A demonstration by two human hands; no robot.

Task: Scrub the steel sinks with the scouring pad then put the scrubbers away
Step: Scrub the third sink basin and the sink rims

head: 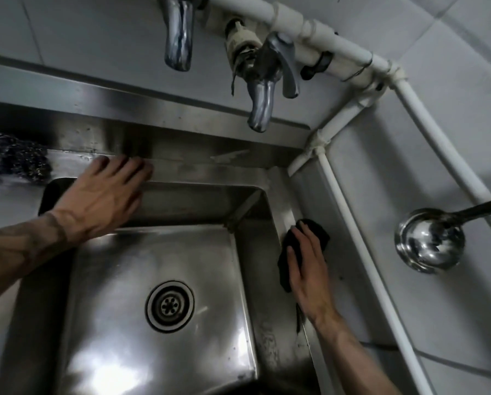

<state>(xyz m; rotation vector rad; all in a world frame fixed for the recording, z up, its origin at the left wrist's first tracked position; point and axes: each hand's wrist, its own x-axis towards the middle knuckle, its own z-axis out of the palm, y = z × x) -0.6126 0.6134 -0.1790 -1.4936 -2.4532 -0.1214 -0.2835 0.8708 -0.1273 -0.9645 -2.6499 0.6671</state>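
The steel sink (141, 275) fills the middle of the head view, with its round drain (170, 306) in the floor. My right hand (309, 272) lies flat on a dark scouring pad (318, 232) and presses it onto the sink's right rim. My left hand (107, 192) rests open, fingers spread, on the back rim of the sink. A steel wool scrubber (13, 158) lies on the back ledge at the far left, apart from both hands.
Two chrome taps (178, 38) (262, 106) hang over the sink's back edge from white pipes (338, 44). A steel ladle (429, 240) hangs against the tiled wall at the right. More white pipes run down beside the right rim.
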